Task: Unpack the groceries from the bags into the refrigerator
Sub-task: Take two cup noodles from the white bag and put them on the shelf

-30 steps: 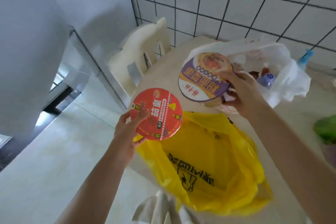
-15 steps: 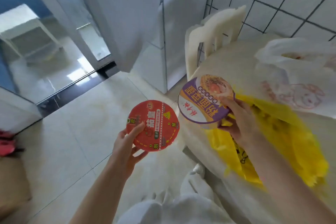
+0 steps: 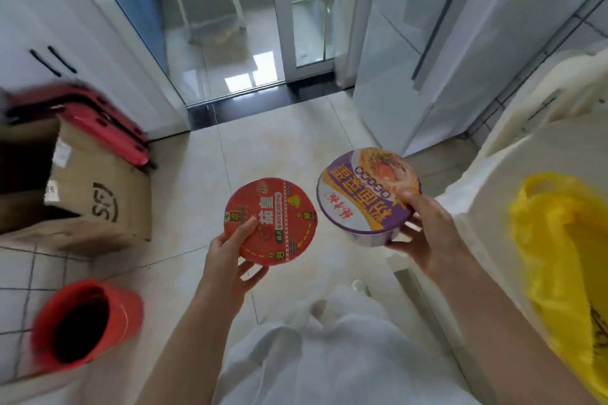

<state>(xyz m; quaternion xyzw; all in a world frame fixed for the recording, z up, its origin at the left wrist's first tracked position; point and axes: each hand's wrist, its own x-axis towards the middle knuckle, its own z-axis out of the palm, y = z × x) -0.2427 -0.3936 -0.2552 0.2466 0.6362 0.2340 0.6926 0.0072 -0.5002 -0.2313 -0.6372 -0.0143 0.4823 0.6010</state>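
While the left hand grips a red noodle bowl, the right hand grips a purple one.

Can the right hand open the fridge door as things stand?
Probably not yet. The right hand grips the purple noodle bowl, and the left hand holds the red noodle bowl. The white fridge door looks shut, with open floor before it.

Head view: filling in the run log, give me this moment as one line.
left hand: holds red noodle bowl | right hand: holds purple noodle bowl | yellow bag: on table | refrigerator: closed
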